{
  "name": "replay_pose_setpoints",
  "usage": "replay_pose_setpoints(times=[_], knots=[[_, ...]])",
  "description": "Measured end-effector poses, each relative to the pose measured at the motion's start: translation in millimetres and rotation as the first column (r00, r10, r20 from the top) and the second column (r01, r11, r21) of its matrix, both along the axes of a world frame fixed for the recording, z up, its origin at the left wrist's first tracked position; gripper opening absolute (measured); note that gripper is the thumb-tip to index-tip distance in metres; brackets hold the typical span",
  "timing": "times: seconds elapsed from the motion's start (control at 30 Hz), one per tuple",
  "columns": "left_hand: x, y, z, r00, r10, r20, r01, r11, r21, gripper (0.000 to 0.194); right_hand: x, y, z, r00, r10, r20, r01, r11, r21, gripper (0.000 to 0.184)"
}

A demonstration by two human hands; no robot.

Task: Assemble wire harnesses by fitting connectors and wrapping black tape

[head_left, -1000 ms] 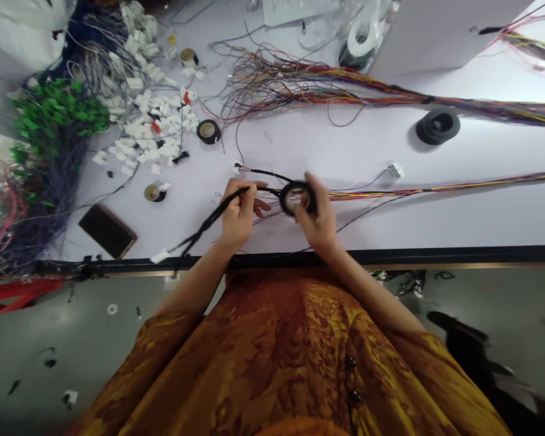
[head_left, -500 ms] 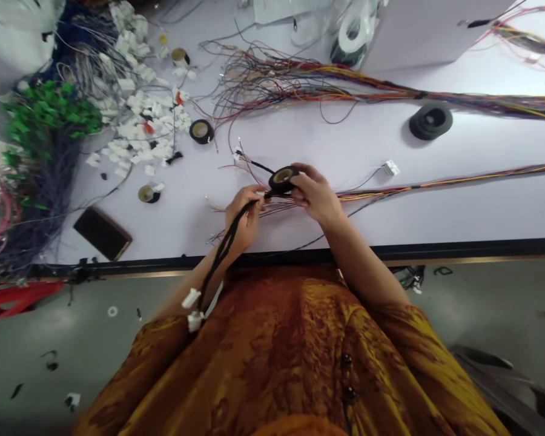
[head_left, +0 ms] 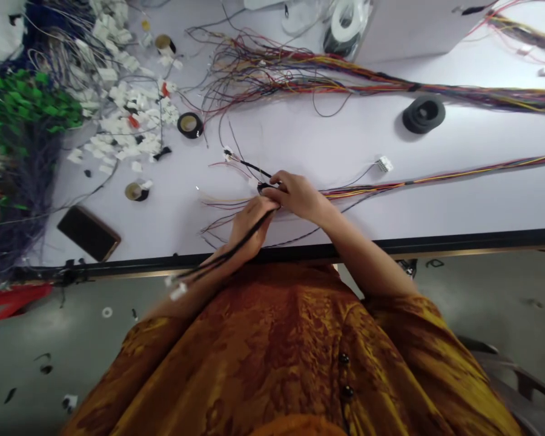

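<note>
My left hand (head_left: 251, 229) is closed around a wire harness (head_left: 372, 189) near its junction. A black-taped branch (head_left: 238, 242) of the harness runs back over my left forearm and ends in white connectors (head_left: 178, 292). Against the left fingers, my right hand (head_left: 297, 195) is closed on a roll of black tape (head_left: 264, 188), mostly hidden under the fingers. Another short taped branch (head_left: 254, 168) points up-left to a small white connector (head_left: 227, 154). Loose wire ends spread left of the hands. To the right, a white multi-pin connector (head_left: 384, 163) lies on a thin wire.
Thick bundles of coloured wires (head_left: 358, 88) cross the back of the table. Black tape rolls (head_left: 424, 114) stand at right, with another roll (head_left: 190, 125) at left. White connectors (head_left: 127, 142), green-ended wires (head_left: 31, 106) and a phone (head_left: 89, 232) lie left. The table's dark front edge (head_left: 458, 242) is close.
My right hand has moved left and slightly down to my left hand, and the tape roll is now mostly covered. The long taped branch has swung left and up across my forearm.
</note>
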State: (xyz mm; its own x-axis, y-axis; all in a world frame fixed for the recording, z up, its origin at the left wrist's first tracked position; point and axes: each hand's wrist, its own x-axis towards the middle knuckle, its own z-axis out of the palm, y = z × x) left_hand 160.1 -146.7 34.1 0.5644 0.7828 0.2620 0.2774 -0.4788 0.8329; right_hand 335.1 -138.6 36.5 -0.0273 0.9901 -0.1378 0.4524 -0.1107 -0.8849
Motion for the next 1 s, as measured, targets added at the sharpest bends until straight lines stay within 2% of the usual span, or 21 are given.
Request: replay_pose_setpoints(times=[0.07,0.1,0.17,0.23,0.33,0.4,0.47,0.5,0.57,0.63,0.7,0.77,0.8,0.87,0.93,1.0], knots=[[-3.3,-3.5,-6.6,0.997,-0.058,-0.042,0.061,0.994,0.093,0.014,4.4,25.4,-1.3,0.994,0.091,-0.065,-0.099,0.988,-0.121,0.022],[-5.0,-3.4,-10.6,0.998,-0.052,-0.036,0.056,0.992,0.114,0.014,7.5,32.4,-3.0,0.991,0.076,-0.114,-0.093,0.983,-0.155,0.026],[-7.5,-0.5,-18.6,0.999,0.035,0.015,-0.036,0.994,0.099,0.015,15.8,32.8,-7.4,0.977,-0.041,-0.207,0.006,0.986,-0.169,0.032],[-6.7,5.2,-25.1,0.985,0.14,0.1,-0.14,0.99,-0.007,0.02,24.0,15.3,-12.5,0.956,-0.165,-0.242,0.145,0.985,-0.098,0.039],[3.0,15.6,-27.3,0.939,0.27,0.215,-0.205,0.938,-0.28,0.028,23.6,-33.7,-22.2,0.959,-0.247,-0.139,0.268,0.95,0.159,0.051],[12.8,21.1,-23.0,0.906,0.342,0.25,-0.21,0.875,-0.436,0.033,13.0,-68.9,-28.5,0.972,-0.235,0.004,0.224,0.932,0.283,0.055],[20.9,22.7,-16.0,0.883,0.378,0.278,-0.193,0.832,-0.52,0.035,1.1,-93.4,-30.5,0.984,-0.138,0.113,0.103,0.957,0.272,0.051],[23.5,21.3,-12.2,0.88,0.375,0.291,-0.179,0.83,-0.528,0.033,-2.8,-98.8,-28.5,0.987,-0.098,0.126,0.063,0.963,0.261,0.046],[25.1,14.2,-5.8,0.902,0.314,0.296,-0.153,0.874,-0.462,0.026,-3.5,-93.7,-17.9,0.991,-0.102,0.082,0.077,0.961,0.266,0.034],[23.2,2.7,-1.8,0.956,0.19,0.226,-0.127,0.956,-0.265,0.017,3.9,-70.1,-1.2,0.989,-0.149,0.022,0.137,0.952,0.273,0.028],[20.1,-9.7,-0.4,0.993,0.081,0.089,-0.079,0.997,-0.025,0.011,14.6,-37.3,15.6,0.998,-0.064,0.03,0.056,0.976,0.21,0.024],[17.4,-19.6,-1.3,0.999,0.054,0.005,-0.054,0.991,0.126,0.012,24.8,-7.5,27.6,0.996,0.035,0.077,-0.047,0.987,0.155,0.022],[16.3,-22.8,-2.1,0.998,0.061,0.005,-0.061,0.986,0.152,0.013,29.2,2.9,31.2,0.993,0.063,0.103,-0.077,0.988,0.137,0.021],[14.5,-25.0,-3.9,0.993,0.105,0.056,-0.11,0.988,0.108,0.012,37.2,10.2,34.3,0.986,0.085,0.143,-0.102,0.989,0.112,0.02],[12.9,-21.3,-5.0,0.984,0.147,0.098,-0.149,0.989,0.01,0.013,43.4,-0.2,32.9,0.977,0.128,0.17,-0.143,0.986,0.081,0.019],[12.2,-12.7,-5.4,0.979,0.173,0.111,-0.163,0.982,-0.092,0.014,45.8,-22.7,27.9,0.969,0.143,0.2,-0.159,0.985,0.067,0.02]])
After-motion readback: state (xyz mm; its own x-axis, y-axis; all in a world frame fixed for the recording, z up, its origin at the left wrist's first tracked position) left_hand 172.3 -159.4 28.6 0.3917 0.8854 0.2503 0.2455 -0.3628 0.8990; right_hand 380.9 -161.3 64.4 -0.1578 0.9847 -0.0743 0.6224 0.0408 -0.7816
